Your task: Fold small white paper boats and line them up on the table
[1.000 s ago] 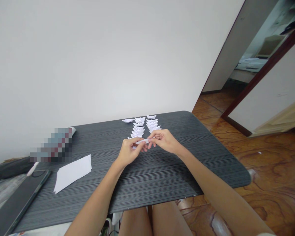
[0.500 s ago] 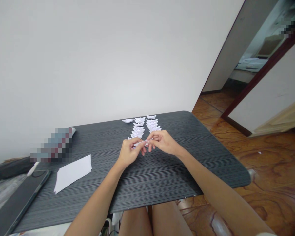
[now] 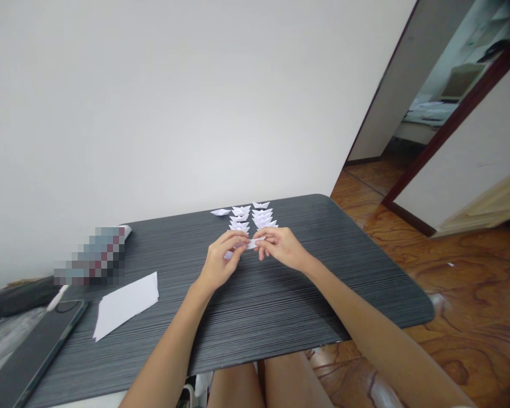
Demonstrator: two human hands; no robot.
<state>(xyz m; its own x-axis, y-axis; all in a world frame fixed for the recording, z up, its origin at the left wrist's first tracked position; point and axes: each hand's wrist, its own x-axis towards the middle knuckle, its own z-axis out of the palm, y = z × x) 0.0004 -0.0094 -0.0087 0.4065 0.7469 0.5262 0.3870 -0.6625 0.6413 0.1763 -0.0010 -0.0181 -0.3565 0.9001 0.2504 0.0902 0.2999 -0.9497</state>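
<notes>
Both hands meet above the middle of the dark striped table (image 3: 280,306). My left hand (image 3: 221,262) and my right hand (image 3: 283,247) pinch the two ends of a small folded white paper piece (image 3: 250,243) between fingertips. Just beyond the hands lie two rows of several small white folded paper boats (image 3: 255,217), with one more boat (image 3: 220,212) apart at the far left of the rows.
A loose white paper sheet (image 3: 125,303) lies on the table's left part. A dark flat device (image 3: 29,354) rests at the left edge, a blurred-out object (image 3: 91,255) behind it. White wall behind the table, wooden floor (image 3: 471,283) and an open doorway (image 3: 446,96) at the right.
The left hand's fingers have curled further over the paper piece and the hands have drawn slightly closer. The view has shifted a little.
</notes>
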